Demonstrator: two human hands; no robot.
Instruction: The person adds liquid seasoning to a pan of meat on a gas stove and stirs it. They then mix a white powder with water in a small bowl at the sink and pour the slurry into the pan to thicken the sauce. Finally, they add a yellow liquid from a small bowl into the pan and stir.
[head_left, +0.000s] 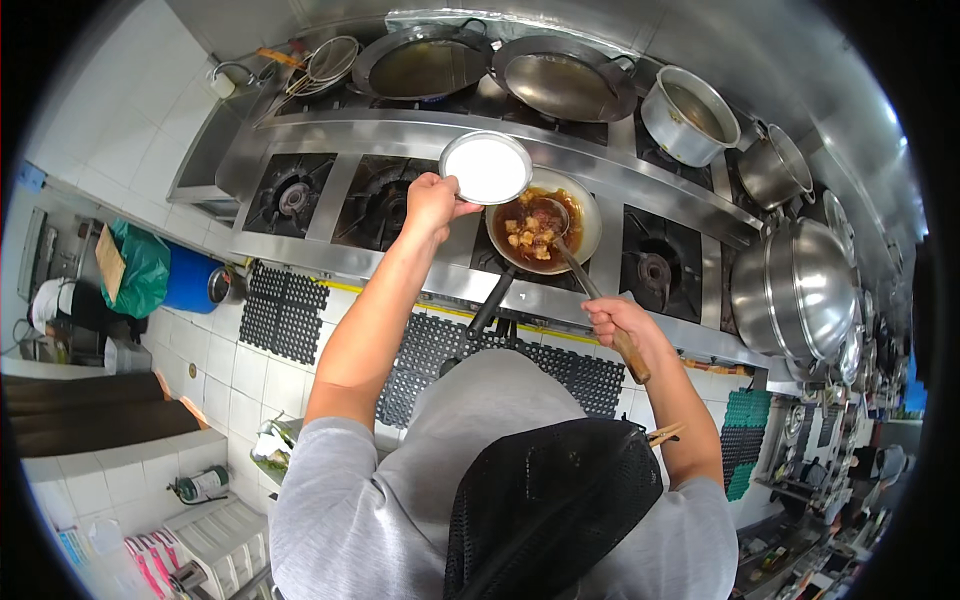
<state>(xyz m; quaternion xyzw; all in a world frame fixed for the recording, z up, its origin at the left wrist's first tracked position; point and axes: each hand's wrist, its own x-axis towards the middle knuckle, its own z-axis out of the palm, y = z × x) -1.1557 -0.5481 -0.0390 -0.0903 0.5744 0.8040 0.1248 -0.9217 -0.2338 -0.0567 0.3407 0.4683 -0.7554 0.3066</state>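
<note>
My left hand (437, 203) grips the near-left rim of a metal bowl (485, 167), whose inside looks white; I cannot tell what fills it. The bowl is over the left edge of a frying pan (591, 210) and hides part of it. Brown sauce with pale chunks of food (531, 232) covers the bottom of the pan. In my right hand (621, 324) is the wooden handle of a ladle (577, 268), its metal head dipped in the sauce. The pan's black handle (491, 304) points toward me over the stove's front edge, with neither hand on it.
Gas burners (295, 196) flank the pan. Behind stand two woks (420, 64) with liquid, a tall aluminium pot (686, 124) and strainers (332, 60). A large domed steel pot (795, 289) stands at right. Black perforated mats (283, 311) cover part of the tiled floor. People work farther off.
</note>
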